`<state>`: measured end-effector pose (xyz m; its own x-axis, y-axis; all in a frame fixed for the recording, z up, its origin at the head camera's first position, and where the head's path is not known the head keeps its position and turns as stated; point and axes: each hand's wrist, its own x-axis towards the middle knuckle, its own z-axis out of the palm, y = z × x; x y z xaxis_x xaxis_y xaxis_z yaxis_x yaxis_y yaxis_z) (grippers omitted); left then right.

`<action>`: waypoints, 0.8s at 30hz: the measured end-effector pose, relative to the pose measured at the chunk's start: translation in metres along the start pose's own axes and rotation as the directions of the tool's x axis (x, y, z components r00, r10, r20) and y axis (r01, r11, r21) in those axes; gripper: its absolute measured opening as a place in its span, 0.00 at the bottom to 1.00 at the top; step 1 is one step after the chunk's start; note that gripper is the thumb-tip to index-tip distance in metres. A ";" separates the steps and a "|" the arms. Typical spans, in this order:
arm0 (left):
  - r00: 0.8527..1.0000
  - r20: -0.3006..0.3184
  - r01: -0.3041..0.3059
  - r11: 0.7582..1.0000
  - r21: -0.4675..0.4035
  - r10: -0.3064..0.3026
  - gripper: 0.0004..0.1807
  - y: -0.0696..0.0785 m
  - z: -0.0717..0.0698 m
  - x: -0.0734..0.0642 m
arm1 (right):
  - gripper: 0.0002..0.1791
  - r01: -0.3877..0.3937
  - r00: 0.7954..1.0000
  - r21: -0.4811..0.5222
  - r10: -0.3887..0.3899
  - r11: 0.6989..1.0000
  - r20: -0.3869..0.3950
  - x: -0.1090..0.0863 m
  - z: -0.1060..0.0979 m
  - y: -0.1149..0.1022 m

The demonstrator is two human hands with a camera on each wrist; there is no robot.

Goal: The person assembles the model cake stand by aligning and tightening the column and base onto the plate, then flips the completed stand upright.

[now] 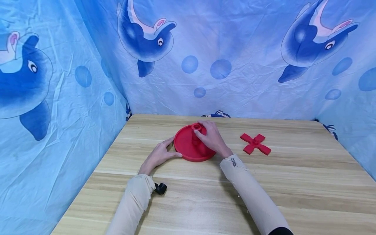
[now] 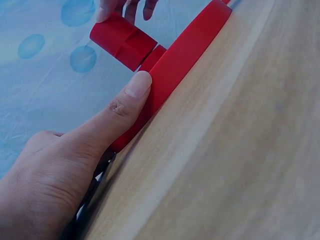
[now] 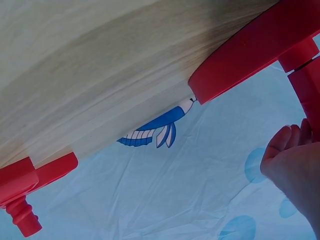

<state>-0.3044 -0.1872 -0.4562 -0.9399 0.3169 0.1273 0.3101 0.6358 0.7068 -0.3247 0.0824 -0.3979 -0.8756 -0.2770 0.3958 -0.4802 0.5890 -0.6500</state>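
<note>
We see a red round base (image 1: 188, 150) lying flat on the wooden tabletop (image 1: 191, 199), between the two hands. A red hollow post (image 1: 196, 129) stands upright on it, its wider body sitting above a narrower neck, with a thin dark gap between the two in the right wrist view. The grip of the right hand (image 1: 212, 138) is clamped on the post near its top, thumb on one side and fingers on the other. The left hand (image 1: 159, 154) has its grip clamped on the base's left rim, the thumb pressed to the near edge. Well to the right of the base, we find a red cross-shaped piece (image 1: 256, 143) resting on the tabletop, a ribbed peg (image 3: 23, 216) rising from its middle. Behind, we see a blue dolphin-print cloth (image 1: 249, 94).
</note>
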 end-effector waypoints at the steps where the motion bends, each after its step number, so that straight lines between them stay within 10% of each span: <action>1: 1.000 -0.001 -0.001 1.000 0.002 0.001 0.57 0.000 0.000 0.000 | 0.30 -0.011 1.000 0.000 0.011 1.000 0.001 0.000 0.000 0.000; 24: 1.000 -0.001 -0.003 1.000 -0.006 0.003 0.58 0.001 0.000 0.000 | 0.31 -0.043 0.999 0.008 0.043 0.999 -0.005 0.000 0.001 0.001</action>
<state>-0.3043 -0.1866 -0.4559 -0.9390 0.3183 0.1301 0.3122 0.6309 0.7103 -0.3253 0.0818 -0.3989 -0.8951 -0.2473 0.3710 -0.4426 0.5941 -0.6717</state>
